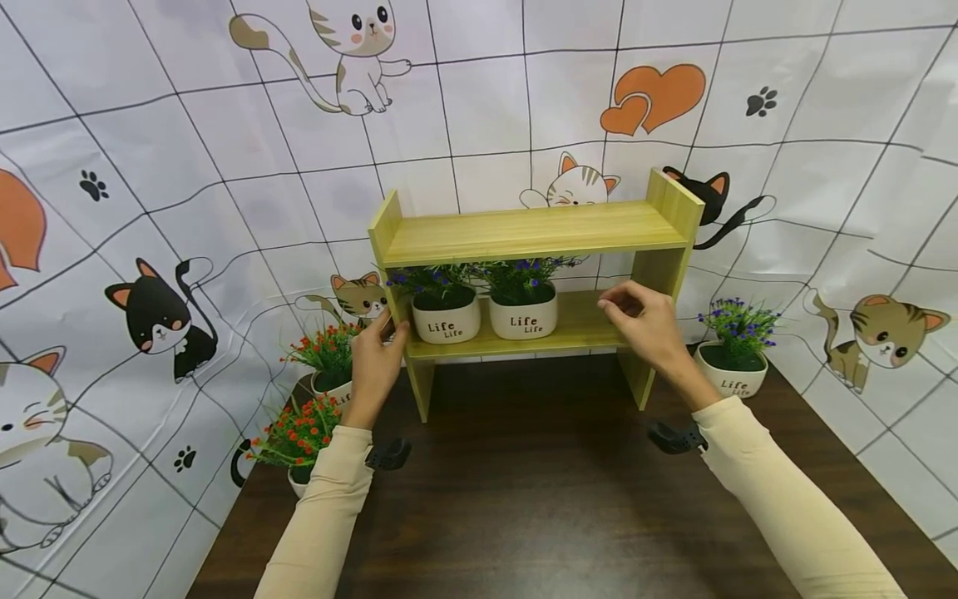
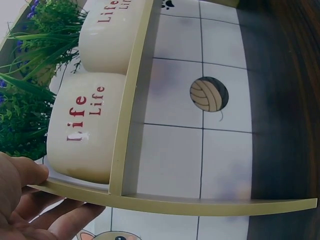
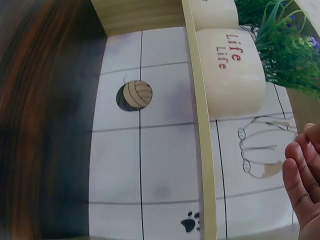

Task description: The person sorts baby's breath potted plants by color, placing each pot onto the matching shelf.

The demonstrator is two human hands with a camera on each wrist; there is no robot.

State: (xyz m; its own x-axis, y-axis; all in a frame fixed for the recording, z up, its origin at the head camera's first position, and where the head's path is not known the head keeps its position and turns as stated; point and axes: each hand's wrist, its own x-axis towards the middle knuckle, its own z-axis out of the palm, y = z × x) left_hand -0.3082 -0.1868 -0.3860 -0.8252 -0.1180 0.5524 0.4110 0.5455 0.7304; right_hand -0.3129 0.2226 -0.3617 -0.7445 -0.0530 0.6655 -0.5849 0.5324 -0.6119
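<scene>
Your left hand (image 1: 376,370) grips the two-tier wooden shelf (image 1: 531,233) at its left panel (image 1: 422,389); along its length, your right hand (image 1: 649,329), loosely bent, seemingly empty, is right of the nearer purple-flowered pot (image 1: 524,316).

Upright two-tier wooden shelf (image 1: 585,319)
</scene>
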